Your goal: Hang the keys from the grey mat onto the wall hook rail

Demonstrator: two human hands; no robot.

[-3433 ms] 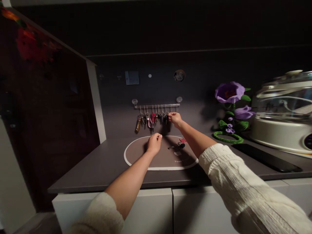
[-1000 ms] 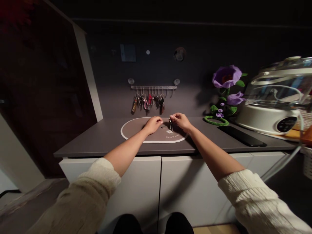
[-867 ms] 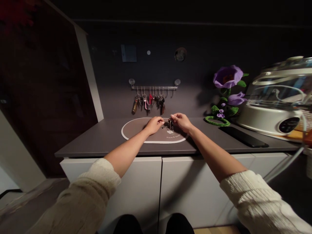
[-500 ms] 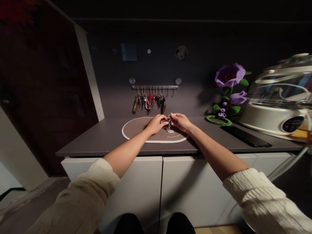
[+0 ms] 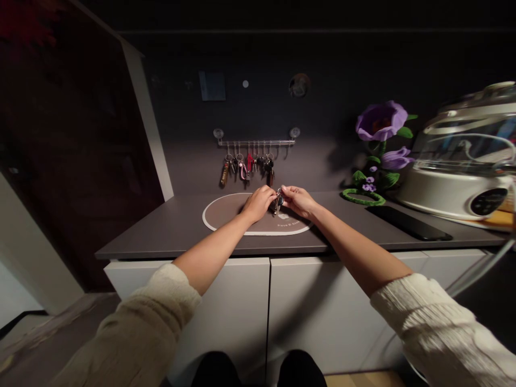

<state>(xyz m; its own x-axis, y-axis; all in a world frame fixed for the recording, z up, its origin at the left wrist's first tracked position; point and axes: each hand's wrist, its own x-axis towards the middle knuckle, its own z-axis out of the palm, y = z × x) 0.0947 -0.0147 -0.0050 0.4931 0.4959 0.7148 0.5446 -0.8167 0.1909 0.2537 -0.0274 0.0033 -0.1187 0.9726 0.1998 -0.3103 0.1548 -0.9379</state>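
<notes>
Our left hand had joined our right hand, both gripping a key bunch between fingers; contents of the clear-sided steamer were unclear.

The grey desk is partly covered by a white-edged oval mat; to its right are placed a purple flower ornament, black slab and white appliance.

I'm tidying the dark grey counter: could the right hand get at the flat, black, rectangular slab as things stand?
Probably yes: the slab lies uncovered on the counter, though the right hand may need to release the metal keys it holds.
</notes>
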